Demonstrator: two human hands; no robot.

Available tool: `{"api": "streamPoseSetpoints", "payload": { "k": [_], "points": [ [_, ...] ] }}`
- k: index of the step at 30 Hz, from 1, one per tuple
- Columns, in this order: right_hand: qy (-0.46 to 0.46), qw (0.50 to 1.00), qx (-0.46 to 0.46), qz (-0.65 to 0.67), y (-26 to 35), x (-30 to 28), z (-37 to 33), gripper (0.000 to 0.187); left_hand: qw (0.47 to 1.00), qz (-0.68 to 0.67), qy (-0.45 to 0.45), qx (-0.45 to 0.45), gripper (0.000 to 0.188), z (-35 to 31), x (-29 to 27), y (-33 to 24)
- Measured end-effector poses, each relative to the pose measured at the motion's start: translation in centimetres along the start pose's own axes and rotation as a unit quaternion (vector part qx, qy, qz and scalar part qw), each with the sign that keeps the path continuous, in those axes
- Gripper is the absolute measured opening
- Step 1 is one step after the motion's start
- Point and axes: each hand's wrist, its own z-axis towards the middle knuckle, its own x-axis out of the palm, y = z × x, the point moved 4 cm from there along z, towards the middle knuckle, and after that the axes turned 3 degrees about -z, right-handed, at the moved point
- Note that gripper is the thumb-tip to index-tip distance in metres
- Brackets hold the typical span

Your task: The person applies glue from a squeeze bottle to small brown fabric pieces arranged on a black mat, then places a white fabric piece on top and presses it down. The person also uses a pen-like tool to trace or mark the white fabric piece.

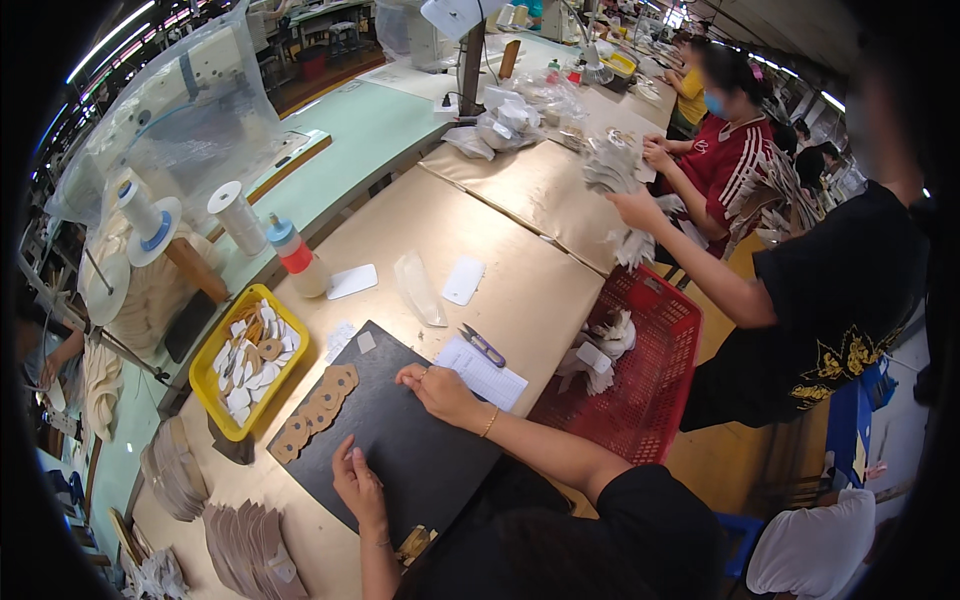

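My left hand hovers over the lower left of a dark grey mat, its fingers loosely bent and apart, holding nothing I can see. Over the mat's upper right is my right hand; its fingers reach left, slightly bent, with no object visible in them. An overlapping row of brown rounded pieces with dark round centres lies along the mat's left edge. A small pale square sits near its top corner. Beside my right hand are a printed paper sheet and a purple pen-like tool.
A yellow tray holds white and brown pieces. Behind it stand a glue-type bottle and thread cones. Stacked fabric pieces lie at lower left. A red basket is at right, near a co-worker holding a bundle.
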Motion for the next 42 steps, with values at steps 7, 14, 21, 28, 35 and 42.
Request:
{"api": "streamPoseSetpoints", "payload": {
  "k": [7, 14, 21, 28, 35, 42],
  "points": [
    [0.002, 1.0, -0.011, -0.018, -0.2, 0.2, -0.1, 0.02, 0.897, -0.135, -0.12, 0.404, 0.058, -1.2, -5.4, -14.8],
    [0.01, 0.998, -0.03, -0.06, 0.0, 0.1, 0.2, 0.031, 0.545, -0.046, 0.007, 0.837, 0.051, -6.8, -5.1, -30.0],
    [-0.007, 0.997, -0.045, -0.055, 0.3, -0.1, 0.1, 0.032, 0.509, 0.027, 0.076, 0.857, 0.05, -7.1, -1.3, -31.2],
    [-0.001, 0.998, -0.045, -0.043, 0.4, 0.1, 0.2, 0.032, 0.502, 0.031, 0.083, 0.861, 0.05, -7.2, -1.0, -30.7],
    [-0.001, 0.998, -0.048, -0.046, 0.7, -0.1, 0.0, 0.032, 0.499, 0.029, 0.089, 0.862, 0.049, -7.3, -0.9, -30.6],
    [-0.007, 0.998, -0.055, -0.039, 0.7, -0.1, 0.2, 0.031, 0.497, 0.028, 0.094, 0.862, 0.048, -7.2, -0.6, -30.5]
  ]
}}
